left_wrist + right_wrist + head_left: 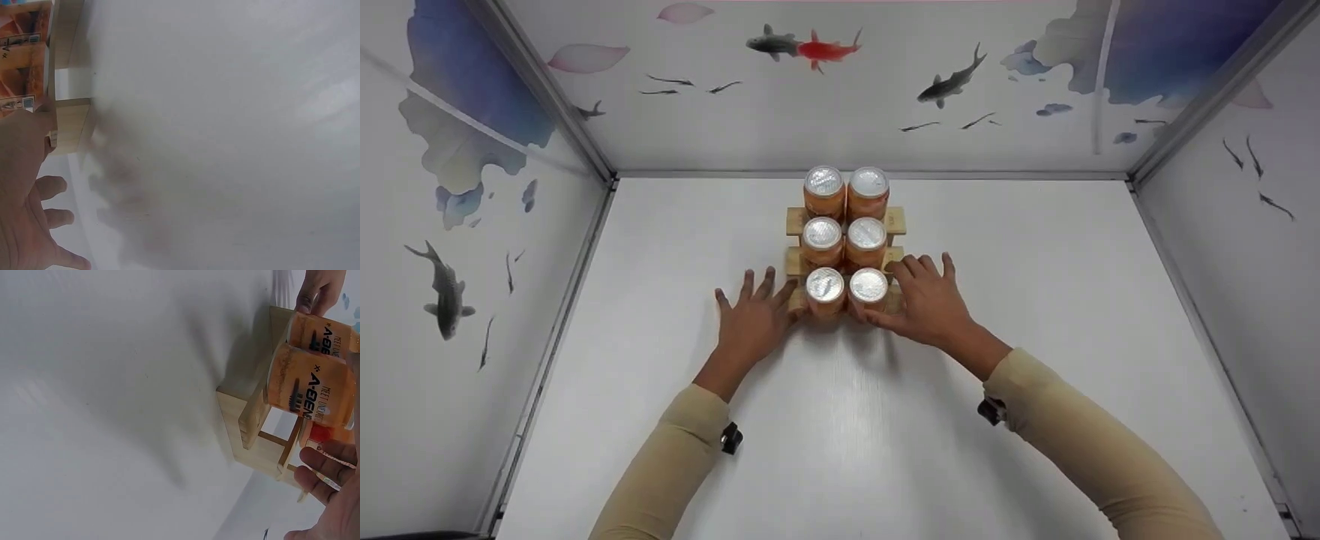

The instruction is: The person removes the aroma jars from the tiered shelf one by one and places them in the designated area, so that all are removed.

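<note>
On a wooden rack [895, 220], cans [312, 385] reading "A-BEN", "MEET", left hand [755, 319], right hand [931, 304] alongside, fingers apart

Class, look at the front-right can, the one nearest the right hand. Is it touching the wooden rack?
Touching. The right wrist view shows the base of the front-right can resting directly on the wooden rack.

Wooden rack [796, 221] mostly hidden beneath orange cans [866, 236].
In the head view, faint marks [894, 220] on its planks are too small to read, and both sleeves [667, 465] run off the bottom edge. The left wrist view crops cans at upper left and the left hand [21, 191] at lower left; the right hand [332, 486] leaves the right wrist view at lower right.
</note>
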Action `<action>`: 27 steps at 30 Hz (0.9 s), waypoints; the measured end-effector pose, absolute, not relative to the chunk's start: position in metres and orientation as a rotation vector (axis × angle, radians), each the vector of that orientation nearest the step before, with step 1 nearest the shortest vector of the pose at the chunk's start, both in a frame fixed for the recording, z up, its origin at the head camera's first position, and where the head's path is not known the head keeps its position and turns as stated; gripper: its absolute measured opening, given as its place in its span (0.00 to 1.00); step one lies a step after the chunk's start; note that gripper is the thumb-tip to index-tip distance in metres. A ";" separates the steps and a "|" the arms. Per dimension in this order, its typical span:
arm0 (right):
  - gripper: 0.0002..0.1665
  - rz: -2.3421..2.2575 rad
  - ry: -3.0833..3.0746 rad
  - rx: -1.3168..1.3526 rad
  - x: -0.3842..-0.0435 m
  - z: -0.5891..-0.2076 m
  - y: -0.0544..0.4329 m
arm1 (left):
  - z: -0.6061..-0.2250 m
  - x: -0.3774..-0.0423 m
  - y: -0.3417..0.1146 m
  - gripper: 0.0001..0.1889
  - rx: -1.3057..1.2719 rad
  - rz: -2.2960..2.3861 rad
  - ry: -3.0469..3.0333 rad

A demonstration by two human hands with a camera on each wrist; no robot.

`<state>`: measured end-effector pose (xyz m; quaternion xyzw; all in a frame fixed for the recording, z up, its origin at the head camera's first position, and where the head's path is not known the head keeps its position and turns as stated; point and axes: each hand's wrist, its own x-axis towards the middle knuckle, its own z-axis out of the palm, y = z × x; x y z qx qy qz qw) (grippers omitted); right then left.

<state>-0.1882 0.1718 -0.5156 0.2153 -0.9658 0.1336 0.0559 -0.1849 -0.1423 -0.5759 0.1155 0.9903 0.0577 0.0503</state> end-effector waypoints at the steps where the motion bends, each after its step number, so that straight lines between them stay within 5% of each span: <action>1: 0.52 0.398 -2.926 0.657 -0.188 -0.516 0.170 | -0.576 -0.185 -0.142 0.35 0.351 0.177 3.018; 27: 0.42 0.430 -2.759 0.739 -0.191 -0.522 0.169 | -0.578 -0.185 -0.141 0.33 0.333 0.340 2.993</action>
